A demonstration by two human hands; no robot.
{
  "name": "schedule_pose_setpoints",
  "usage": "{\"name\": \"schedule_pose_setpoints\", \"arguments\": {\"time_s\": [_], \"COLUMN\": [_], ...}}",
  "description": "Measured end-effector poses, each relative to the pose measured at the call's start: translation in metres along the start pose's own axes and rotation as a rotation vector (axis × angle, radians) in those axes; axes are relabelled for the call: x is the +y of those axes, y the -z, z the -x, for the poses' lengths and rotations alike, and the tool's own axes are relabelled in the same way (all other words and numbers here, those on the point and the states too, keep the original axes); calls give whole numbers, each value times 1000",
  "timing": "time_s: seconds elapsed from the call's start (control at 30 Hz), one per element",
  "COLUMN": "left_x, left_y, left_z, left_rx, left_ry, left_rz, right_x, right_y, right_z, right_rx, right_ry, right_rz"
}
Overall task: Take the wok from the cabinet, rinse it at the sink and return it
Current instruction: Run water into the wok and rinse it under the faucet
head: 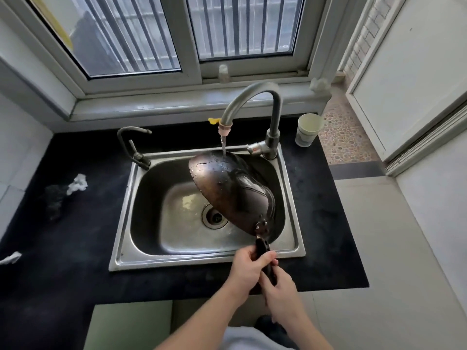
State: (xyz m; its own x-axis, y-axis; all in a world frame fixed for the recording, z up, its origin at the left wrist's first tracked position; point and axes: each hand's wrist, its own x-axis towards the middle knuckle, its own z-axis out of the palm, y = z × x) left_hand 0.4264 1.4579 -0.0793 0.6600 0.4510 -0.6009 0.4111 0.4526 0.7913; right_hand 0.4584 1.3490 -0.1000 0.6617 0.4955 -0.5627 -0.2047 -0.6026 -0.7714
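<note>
The dark, worn wok (225,188) is tipped on its side over the steel sink (202,258), its rounded underside facing me. Water runs from the tall curved faucet (255,97) onto the wok's upper edge. Its black handle (262,245) points toward me over the sink's front rim. My left hand (249,267) grips the handle from the left. My right hand (279,284) holds the handle's end just below and to the right. The inside of the wok is hidden.
A small second tap (131,145) stands at the sink's back left. A pale cup (308,130) sits on the black counter at the back right. Crumpled paper (78,183) lies left of the sink, another scrap (11,257) at the far left.
</note>
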Motion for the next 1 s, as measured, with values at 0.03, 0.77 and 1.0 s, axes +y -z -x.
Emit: {"name": "schedule_pose_setpoints", "arguments": {"time_s": [0.03,0.77,1.0], "left_x": [2,38,48], "left_y": [-4,-47,-31], "left_z": [-2,-33,-34], "left_rx": [11,143,175], "left_ry": [-8,62,48], "left_rz": [-18,112,181], "right_x": [-1,-59,-77], "right_y": [5,81,72], "right_z": [-2,-32,-40], "right_rx": [-23,-377,-416], "right_ry": [-3,-129,-93], "right_rz": [-12,-258,-221]}}
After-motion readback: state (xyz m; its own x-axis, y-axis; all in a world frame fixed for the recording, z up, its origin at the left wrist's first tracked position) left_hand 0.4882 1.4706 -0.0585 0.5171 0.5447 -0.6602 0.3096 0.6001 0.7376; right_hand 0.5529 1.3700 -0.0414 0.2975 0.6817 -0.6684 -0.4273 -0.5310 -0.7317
